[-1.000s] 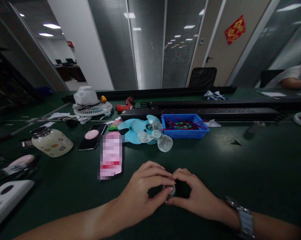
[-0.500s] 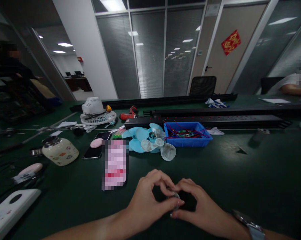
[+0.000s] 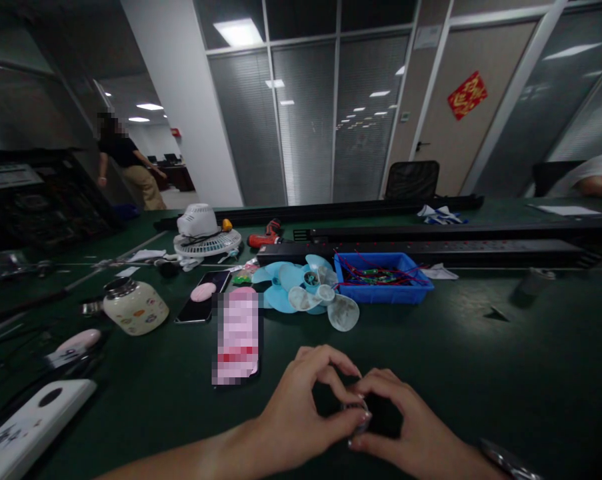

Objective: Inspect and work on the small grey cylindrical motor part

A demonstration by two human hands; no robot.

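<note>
Low in the middle of the view, my left hand (image 3: pixel 301 400) pinches a small round silvery piece (image 3: pixel 363 405) between thumb and fingertips. My right hand (image 3: pixel 411 417) meets it from the other side, its fingertips and thumb on the piece too. Fingers cover most of the piece, so its kind does not show. Beyond my hands, light-blue fan blades (image 3: pixel 277 285) lie in a cluster with a grey, translucent fan blade (image 3: pixel 343 313) in front. A blue bin (image 3: pixel 387 291) of red wires and small green parts stands beside them.
To the left are a pink pouch (image 3: pixel 238 337), a phone (image 3: pixel 193 309), a cream flask (image 3: pixel 137 310) and a white device (image 3: pixel 35 427). Farther back lie a white fan (image 3: pixel 207 243), a red drill (image 3: pixel 265 237) and long black rails (image 3: pixel 481 253). A can (image 3: pixel 535 285) stands right.
The whole view has shifted slightly, moving the table things right and down. Both hands keep their pinch on the small piece. A person in the background has walked right, towards the doorway.
</note>
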